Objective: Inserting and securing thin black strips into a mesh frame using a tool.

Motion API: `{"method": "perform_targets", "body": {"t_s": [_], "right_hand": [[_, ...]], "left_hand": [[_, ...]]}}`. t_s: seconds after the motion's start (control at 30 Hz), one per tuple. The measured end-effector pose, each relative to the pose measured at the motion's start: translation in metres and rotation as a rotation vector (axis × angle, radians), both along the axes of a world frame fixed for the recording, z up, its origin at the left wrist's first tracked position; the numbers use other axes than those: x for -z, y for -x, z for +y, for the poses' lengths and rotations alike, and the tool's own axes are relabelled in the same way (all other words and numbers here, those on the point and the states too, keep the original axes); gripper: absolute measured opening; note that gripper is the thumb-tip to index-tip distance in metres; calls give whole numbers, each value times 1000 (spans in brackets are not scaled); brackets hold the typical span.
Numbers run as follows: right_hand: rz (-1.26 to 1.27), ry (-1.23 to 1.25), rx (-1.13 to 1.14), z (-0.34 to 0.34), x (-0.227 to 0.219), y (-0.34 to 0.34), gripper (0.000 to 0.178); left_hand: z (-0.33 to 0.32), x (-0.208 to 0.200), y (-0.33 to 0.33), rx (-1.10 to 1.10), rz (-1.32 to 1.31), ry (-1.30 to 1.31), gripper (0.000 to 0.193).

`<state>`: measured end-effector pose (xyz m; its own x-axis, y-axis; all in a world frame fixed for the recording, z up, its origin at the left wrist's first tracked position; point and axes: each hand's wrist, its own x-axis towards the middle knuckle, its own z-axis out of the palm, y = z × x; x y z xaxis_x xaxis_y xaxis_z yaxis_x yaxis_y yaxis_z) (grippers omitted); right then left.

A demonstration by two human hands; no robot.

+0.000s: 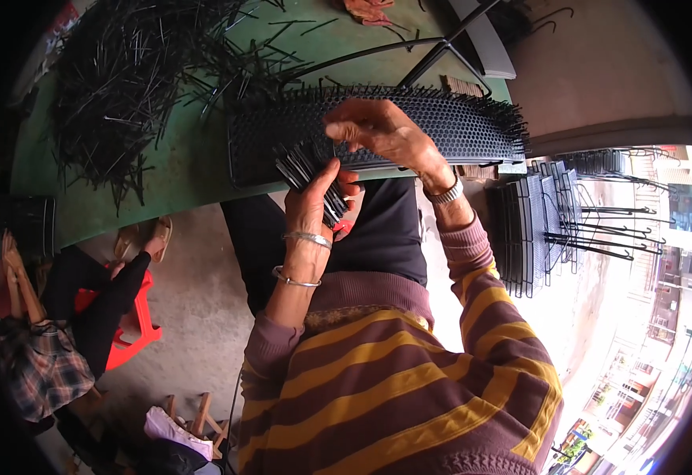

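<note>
A long black panel with a honeycomb of holes (453, 136) lies along the near edge of the green table (85, 210). Thin black sticks stand up in rows along its far side and at its right end. In front of the panel, my left hand (309, 202) is closed around a bundle of short black sticks (292, 165). My right hand (389, 136) is just above the panel's middle, fingers bent and thumb near the fingertips. Anything pinched there is too small or hidden to make out.
A big heap of loose black sticks (116, 87) covers the table's left. Black metal bars (425, 63) rise behind the panel. Several similar panels (528, 226) are stacked at the right. Another person (41, 356) sits at the left beside a red stool (136, 328).
</note>
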<state>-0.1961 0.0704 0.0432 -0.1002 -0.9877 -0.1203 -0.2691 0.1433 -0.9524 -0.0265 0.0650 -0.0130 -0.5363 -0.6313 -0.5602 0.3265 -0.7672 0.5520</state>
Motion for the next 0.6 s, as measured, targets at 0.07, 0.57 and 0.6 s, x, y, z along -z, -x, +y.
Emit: {"method": "perform_targets", "body": {"t_s": [0.07, 0.57, 0.6], "right_hand": [[-44, -7, -75, 6, 5, 1, 23], [-214, -2, -35, 8, 12, 4, 14], [-212, -3, -34, 10, 9, 4, 14]], "left_hand": [[-1, -5, 1, 70, 60, -68, 23], [-6, -4, 0, 72, -84, 100, 31], [-5, -3, 1, 72, -82, 98, 31]]}}
